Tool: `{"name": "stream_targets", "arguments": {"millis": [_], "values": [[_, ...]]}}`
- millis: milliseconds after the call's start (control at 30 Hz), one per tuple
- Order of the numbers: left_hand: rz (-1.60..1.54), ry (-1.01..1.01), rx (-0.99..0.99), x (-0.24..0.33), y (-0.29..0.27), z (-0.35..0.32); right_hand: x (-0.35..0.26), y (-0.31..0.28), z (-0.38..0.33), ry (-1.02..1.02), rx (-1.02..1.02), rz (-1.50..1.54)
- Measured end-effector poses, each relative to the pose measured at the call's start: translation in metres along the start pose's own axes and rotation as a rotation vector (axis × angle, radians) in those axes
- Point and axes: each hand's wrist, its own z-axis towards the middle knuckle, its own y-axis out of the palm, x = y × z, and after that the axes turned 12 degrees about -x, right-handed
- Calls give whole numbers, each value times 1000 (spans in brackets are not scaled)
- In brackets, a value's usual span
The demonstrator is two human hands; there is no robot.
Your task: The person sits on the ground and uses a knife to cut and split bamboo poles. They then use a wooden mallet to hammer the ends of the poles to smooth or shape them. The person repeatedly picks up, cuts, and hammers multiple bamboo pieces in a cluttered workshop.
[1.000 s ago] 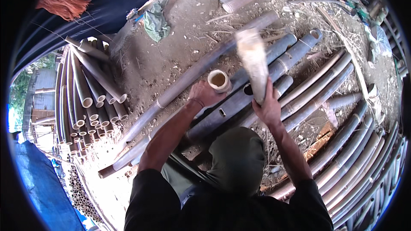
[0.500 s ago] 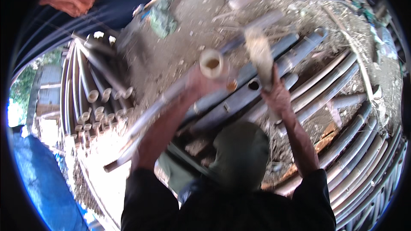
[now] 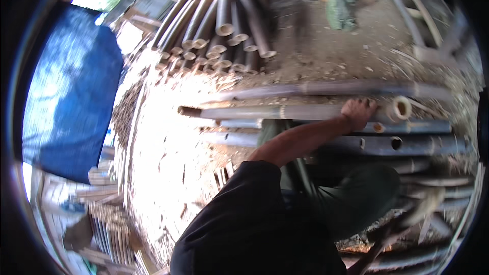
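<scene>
My left hand [image 3: 359, 113] is closed over the top of a long bamboo pole [image 3: 310, 111], close to its open, pale-rimmed end. This pole runs left to right, its darker far end over the bright ground. Just below it lie bamboo poles with holes cut in their sides, one of them a grey bamboo pole [image 3: 428, 145] with a dark round hole. At the lower right my right hand [image 3: 391, 230] is smeared by motion, wrapped round the handle of a wooden club [image 3: 429, 203] with a pale, thick head. My bent knee [image 3: 364, 193] sits between both hands.
Stacked bamboo poles [image 3: 224, 15] show their open ends at the upper left. A blue tarp [image 3: 71, 91] hangs at the left. Beyond the poles lie a green sack [image 3: 340, 11] and a wooden frame [image 3: 433, 53]. More bamboo lies at the lower right.
The view has swung to the left. My left hand's pole, whose open end faced up before, now lies more level. My right hand has dropped with the club, away from the poles' holes.
</scene>
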Motion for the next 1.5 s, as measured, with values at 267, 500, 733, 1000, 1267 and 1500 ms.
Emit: {"name": "stream_targets", "arguments": {"millis": [267, 500, 733, 1000, 1267, 1500], "values": [[-216, 85, -285, -14, -40, -19, 62, -8, -60, 102, 45, -78], [-499, 329, -610, -29, -75, 21, 57, -44, -82, 174, 157, -503], [-689, 583, -697, 3, -96, -34, -222, -78, -17, -285, -455, 586], [-319, 488, -165, 31, -66, -70, -283, -45, -23, -59, -798, 465], [-233, 404, 48, 50, -15, -38, -247, -33, 45, -245, -1021, 369], [-263, 176, 15, 70, -45, 9, -242, -7, 85, -307, -752, 468]]}}
